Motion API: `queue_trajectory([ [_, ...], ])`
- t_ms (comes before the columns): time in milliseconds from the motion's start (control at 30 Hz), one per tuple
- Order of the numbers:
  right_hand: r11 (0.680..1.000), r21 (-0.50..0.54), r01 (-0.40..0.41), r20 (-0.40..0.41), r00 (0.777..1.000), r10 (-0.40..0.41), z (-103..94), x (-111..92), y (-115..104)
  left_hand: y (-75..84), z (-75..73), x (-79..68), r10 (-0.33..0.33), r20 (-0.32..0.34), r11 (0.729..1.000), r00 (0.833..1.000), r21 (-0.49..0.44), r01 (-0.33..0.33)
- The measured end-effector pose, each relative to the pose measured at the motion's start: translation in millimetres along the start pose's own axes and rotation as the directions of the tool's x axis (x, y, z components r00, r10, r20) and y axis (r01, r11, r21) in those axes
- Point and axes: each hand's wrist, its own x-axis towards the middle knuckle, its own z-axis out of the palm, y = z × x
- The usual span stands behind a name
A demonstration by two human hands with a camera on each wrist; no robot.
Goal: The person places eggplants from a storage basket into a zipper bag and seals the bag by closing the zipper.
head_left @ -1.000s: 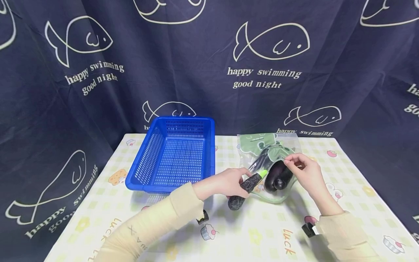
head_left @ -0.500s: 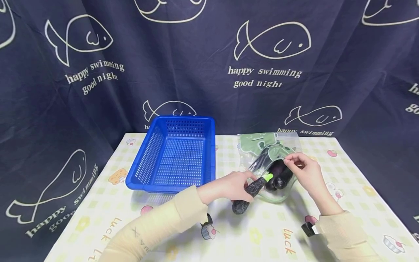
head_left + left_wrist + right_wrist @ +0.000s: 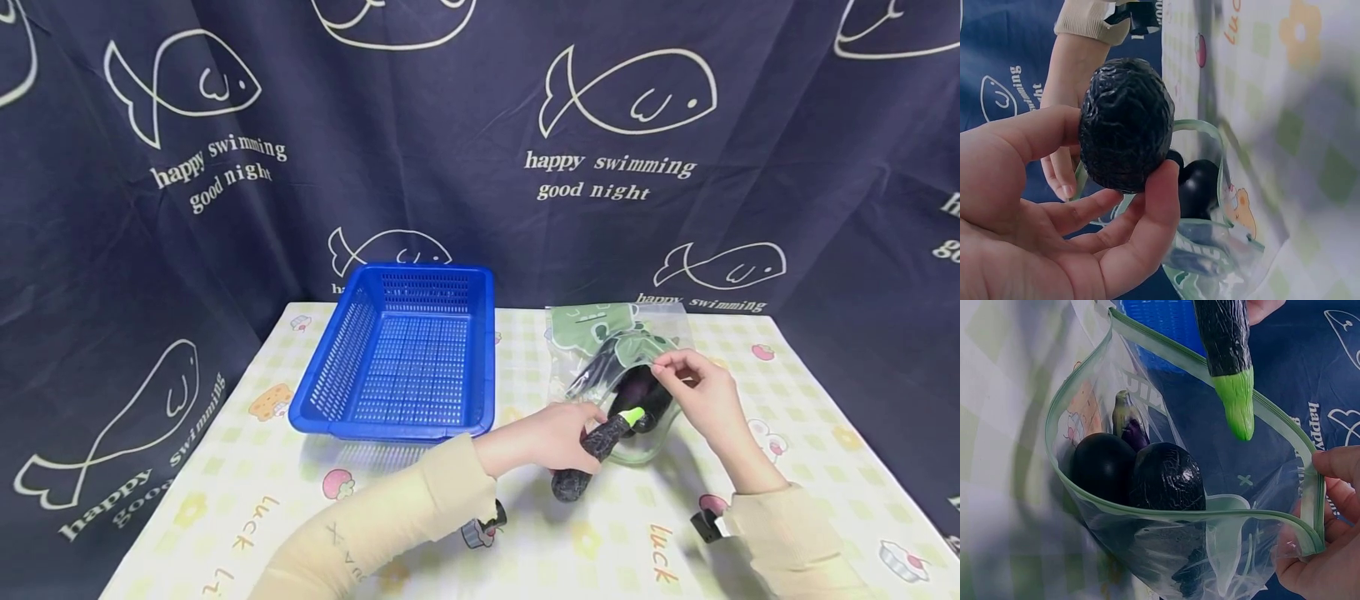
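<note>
My left hand (image 3: pixel 558 437) grips a wrinkled black eggplant (image 3: pixel 573 483) with a bright green stem end. In the left wrist view its rounded bottom (image 3: pixel 1125 125) sits between thumb and fingers. The green stem (image 3: pixel 1235 403) points down over the mouth of a clear zip bag (image 3: pixel 588 325) in the right wrist view. My right hand (image 3: pixel 697 387) pinches the green zip rim (image 3: pixel 1317 506) and the mouth gapes wide. Inside lie a smooth dark eggplant (image 3: pixel 1104 469), a wrinkled dark one (image 3: pixel 1166 478) and one with a pale stem end (image 3: pixel 1124 412). Lower parts are partly hidden.
A blue perforated plastic basket (image 3: pixel 412 375) stands left of the bag, with nothing visible in it. Under everything spreads a checked tablecloth (image 3: pixel 540 550) with printed pictures. A dark blue curtain (image 3: pixel 465 167) with fish drawings hangs behind the table.
My left hand has moved right and slightly toward the front with the eggplant, bringing its green stem across the bag's mouth. The right hand stays at the bag's rim.
</note>
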Motion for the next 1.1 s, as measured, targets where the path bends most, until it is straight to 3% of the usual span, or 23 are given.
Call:
queue_trajectory([
  [367, 1.000, 0.006, 0.015, -0.002, 1.000, -0.015, 1.3, 0.5, 0.7, 10.3, 8.2, 6.8, -0.001, -0.013, 0.998, 1.000, 0.056, 0.002],
  [767, 1.000, -0.008, 0.016, -0.006, 1.000, -0.016, 2.1, 0.7, 0.7, 10.0, 17.0, 17.3, 0.011, -0.057, 0.985, 0.998, 0.170, -0.001],
  [1100, 1.000, -0.016, 0.018, 0.005, 1.000, -0.018, 2.1, 0.2, -0.7, 17.1, 24.5, 25.3, 0.006, -0.104, 0.944, 0.995, 0.330, 0.028],
])
